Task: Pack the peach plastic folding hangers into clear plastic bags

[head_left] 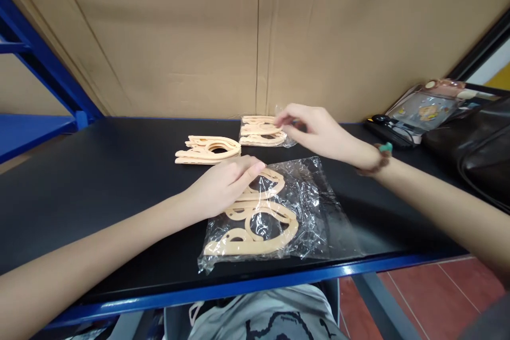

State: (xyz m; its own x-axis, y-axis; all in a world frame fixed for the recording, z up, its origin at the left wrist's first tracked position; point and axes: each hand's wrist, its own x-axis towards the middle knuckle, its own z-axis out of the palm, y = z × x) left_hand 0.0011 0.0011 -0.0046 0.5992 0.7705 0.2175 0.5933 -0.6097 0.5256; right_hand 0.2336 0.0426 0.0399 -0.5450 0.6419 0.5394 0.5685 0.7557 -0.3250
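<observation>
Cream folding hangers (274, 241) lie flat inside a clear plastic bag (322, 202) near the table's front edge. Over the bag's upper left part rests my left hand (223, 186), palm down, fingers stretched out and partly hiding a hanger. My right hand (314, 130) is at the right end of a second bagged set of hangers (261, 132) by the back wall. Its fingers are loosely curled with a gap to the thumb; whether they touch that bag I cannot tell. A stack of unbagged folding hangers (195, 155) lies just beyond my left hand.
The black tabletop (99, 186) has a blue metal front edge (223, 292). Cardboard (179, 37) stands behind it. At the right are a dark leather bag (474, 138), a clear pouch (426, 111) and a black item with a cable (390, 130). A blue frame (51, 58) rises at the left.
</observation>
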